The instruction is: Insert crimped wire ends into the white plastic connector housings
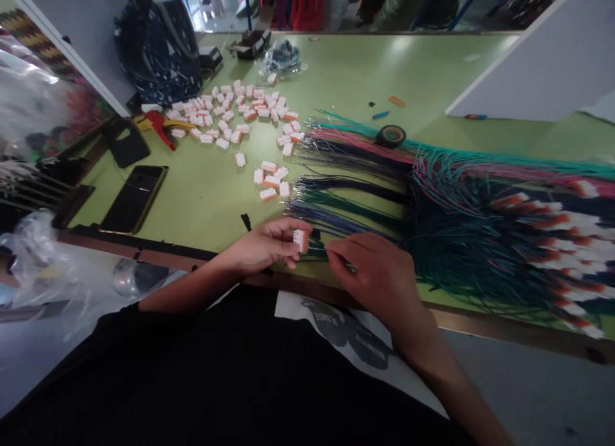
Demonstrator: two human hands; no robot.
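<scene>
Between the thumb and fingers of my left hand (269, 246) is a white and orange connector housing (300, 241), held near the table's front edge. My right hand (372, 266) is just to its right, thumb and forefinger pinched on a thin dark green wire (316, 247) that runs to the housing's orange side. Whether the wire's tip is inside the housing is too small to tell. Beyond my hands, bundles of blue wires (331, 216), green wires (355, 206) and pink wires (346, 138) lie with bare metal ends pointing left. Several loose connector housings (270, 180) sit past my left hand.
A pile of connector housings (235, 109) covers the back left, beside a red and yellow tool (161, 125). A phone (134, 199) lies at left. Black tape (391, 136) rests on the wires. Finished-looking wired connectors (567, 247) heap at right. A white panel (519, 61) stands at back right.
</scene>
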